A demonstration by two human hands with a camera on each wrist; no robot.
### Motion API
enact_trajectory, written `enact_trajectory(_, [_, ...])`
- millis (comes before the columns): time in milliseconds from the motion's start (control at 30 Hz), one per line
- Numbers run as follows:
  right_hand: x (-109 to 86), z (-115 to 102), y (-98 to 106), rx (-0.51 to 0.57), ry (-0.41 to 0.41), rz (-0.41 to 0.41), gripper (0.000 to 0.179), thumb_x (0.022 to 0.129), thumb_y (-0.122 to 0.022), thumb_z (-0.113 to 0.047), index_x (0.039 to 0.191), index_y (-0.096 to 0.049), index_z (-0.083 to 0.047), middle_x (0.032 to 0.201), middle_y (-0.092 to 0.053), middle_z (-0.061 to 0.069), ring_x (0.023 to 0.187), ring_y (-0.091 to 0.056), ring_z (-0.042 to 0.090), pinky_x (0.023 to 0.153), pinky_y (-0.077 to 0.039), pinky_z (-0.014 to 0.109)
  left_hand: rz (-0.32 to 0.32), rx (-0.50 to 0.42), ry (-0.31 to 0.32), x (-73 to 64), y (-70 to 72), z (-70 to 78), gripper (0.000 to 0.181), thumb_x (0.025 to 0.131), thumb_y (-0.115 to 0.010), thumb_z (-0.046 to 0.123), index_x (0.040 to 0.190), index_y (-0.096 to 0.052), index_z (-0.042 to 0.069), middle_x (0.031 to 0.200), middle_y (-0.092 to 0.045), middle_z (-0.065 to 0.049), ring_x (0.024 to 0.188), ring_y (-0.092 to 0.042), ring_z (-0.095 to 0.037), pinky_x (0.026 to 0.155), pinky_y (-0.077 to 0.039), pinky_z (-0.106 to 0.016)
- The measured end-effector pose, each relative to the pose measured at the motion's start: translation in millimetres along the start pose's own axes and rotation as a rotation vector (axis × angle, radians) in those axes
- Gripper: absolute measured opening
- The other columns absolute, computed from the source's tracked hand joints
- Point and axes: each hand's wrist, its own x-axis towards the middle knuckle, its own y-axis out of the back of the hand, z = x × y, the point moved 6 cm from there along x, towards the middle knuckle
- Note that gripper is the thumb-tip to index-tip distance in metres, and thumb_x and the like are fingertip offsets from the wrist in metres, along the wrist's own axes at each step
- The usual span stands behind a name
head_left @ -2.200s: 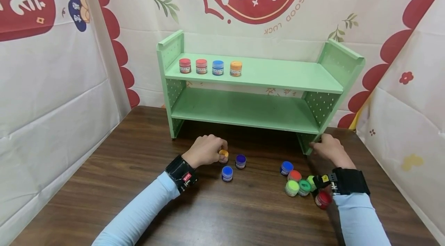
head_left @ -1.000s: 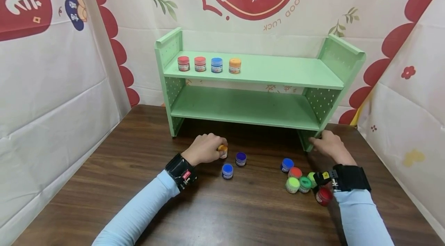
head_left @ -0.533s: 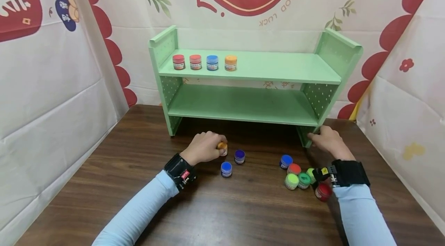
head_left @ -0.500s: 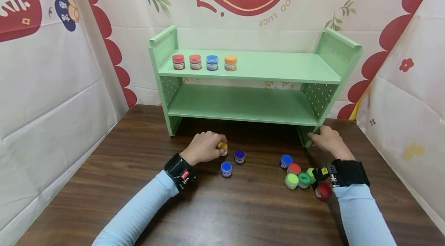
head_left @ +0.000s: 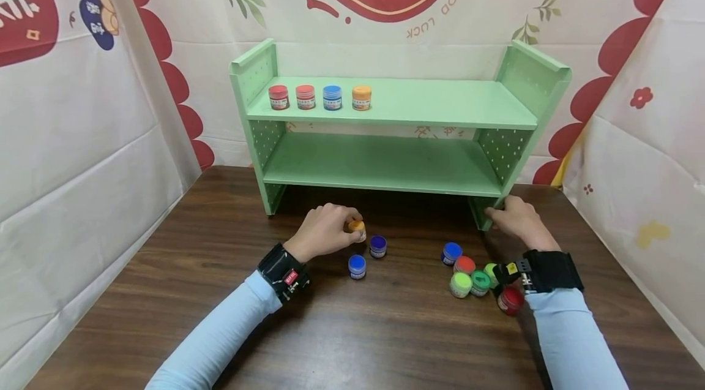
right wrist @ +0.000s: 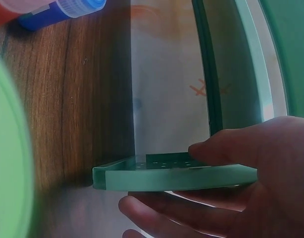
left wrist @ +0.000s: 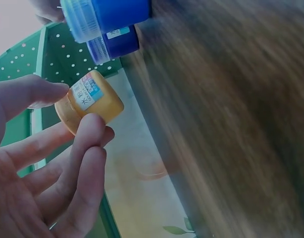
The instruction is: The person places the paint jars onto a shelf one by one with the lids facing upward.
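My left hand pinches a small yellow-orange paint jar between thumb and fingers, in front of the green shelf. In the left wrist view, the thumb and fingertips press the sides of this paint jar, its printed label facing the camera. Close by on the table are a dark-blue jar and a blue jar. At the shelf's right front leg, my right hand grips the panel. Its thumb lies on one side and its fingers on the other in the right wrist view.
Two red jars, a blue jar and an orange jar line the top board's left half. Near the right forearm cluster several jars, among them a light-green jar, a green jar and a dark-red jar.
The left hand has shifted slightly, and the orange jar in its fingers has tilted and risen a little. The right hand stays on the shelf leg. The head view has shifted slightly.
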Motion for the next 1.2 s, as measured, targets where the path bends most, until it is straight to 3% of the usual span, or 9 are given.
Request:
enact_trajectory(300, [2.9,-7,0,0.037,0.028,0.017,0.040,0.105,-0.048,-0.029,0.110,-0.057,0.010,0.088,-0.071,0.020,0.078,-0.064,0.024,0.066,-0.046,0.033,-0.003,0.008,0.014,-1.5,-5.6,-4.2,0.030,0.091,-0.076,0.039,0.110,-0.077,0.017,0.091,-0.075,0.006,0.066,-0.058,-0.006,0.052,-0.044,-0.024])
enact_trajectory(567, [5.4,-11,4,0.009,0.035,0.029,0.040,0.104,-0.049,-0.030,0.107,-0.060,0.008,0.089,-0.073,0.021,0.081,-0.068,0.027,0.067,-0.047,0.033,-0.002,0.004,0.015,-2.4,-4.5,-5.5,0.030,0.091,-0.076,0.038,0.111,-0.077,0.017,0.093,-0.077,0.005,0.068,-0.060,-0.005,0.055,-0.047,-0.025])
enact_trajectory(1200, [0.2,0,-2,0.034,0.007,0.028,0.041,0.105,-0.048,-0.029,0.110,-0.057,0.010,0.089,-0.071,0.022,0.077,-0.065,0.024,0.064,-0.046,0.032,-0.005,-0.016,0.012,0.8,-1.8,-1.0,0.030,0.091,-0.077,0.037,0.112,-0.077,0.016,0.094,-0.077,0.003,0.070,-0.062,-0.008,0.054,-0.046,-0.024])
